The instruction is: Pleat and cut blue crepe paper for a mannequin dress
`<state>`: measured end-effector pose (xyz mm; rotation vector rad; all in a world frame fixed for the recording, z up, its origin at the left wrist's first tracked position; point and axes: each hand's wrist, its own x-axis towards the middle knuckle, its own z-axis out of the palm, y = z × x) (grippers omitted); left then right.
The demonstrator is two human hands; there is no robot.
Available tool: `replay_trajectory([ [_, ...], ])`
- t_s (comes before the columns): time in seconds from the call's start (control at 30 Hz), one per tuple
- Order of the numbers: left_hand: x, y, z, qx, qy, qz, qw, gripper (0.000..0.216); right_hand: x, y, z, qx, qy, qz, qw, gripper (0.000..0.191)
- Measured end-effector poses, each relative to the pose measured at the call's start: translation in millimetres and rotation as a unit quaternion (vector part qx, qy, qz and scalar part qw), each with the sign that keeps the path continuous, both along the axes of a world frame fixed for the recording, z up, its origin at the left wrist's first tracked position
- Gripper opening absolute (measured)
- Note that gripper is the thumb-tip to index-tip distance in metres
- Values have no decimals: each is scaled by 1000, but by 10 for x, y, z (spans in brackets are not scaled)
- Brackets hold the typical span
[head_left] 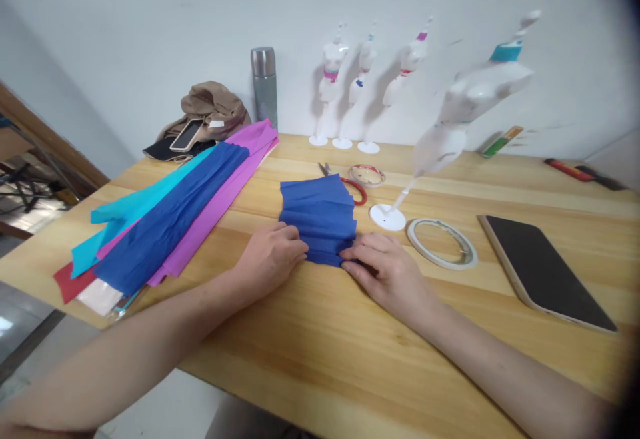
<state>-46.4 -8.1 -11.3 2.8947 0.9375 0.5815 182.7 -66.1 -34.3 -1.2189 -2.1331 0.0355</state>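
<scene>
Both the left hand point(274, 256) and the right hand point(385, 267) are curled almost closed, and each one pinches a near corner of one small blue sheet point(320, 209). It lies on the wooden table point(300, 352), between the hands and a bit past them. I see folds running across it, and its sides go in and out like little steps. Past the right hand stand four white body shapes point(440, 146), one near and three farther. Two rings point(414, 238) and one pair of red-handled scissors point(363, 192) lie past that hand too. One dark tablet point(547, 269) is to its right. Left of the left hand, long bright sheets point(175, 216) lie in a pile.
</scene>
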Motion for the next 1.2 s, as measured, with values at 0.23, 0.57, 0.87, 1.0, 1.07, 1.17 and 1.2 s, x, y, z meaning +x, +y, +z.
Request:
replay_trajectory([
  [0.23,48,51,-27,-46,-6,26,999,17,-2,48,-42,-10,-6,-19,1000,19],
  [0.57,138,38,69,-72,48,73,994,20,-34,55,-17,-42,-19,-40,998,17],
  [0.87,100,-3,58,-53,39,51,997,25,-35,24,-5,-10,-7,-26,1000,11],
  [1.0,70,-49,31,-7,52,36,998,28,-45,-23,20,32,-36,-15,999,12],
  [1.07,62,-68,28,12,74,38,996,28,-49,-36,29,45,-44,-12,998,12],
  [1.17,55,-83,23,28,89,42,995,26,-48,-40,23,50,-46,-15,998,12],
  [1.2,55,-82,22,27,88,42,995,25,-47,-38,17,50,-44,-16,998,12],
])
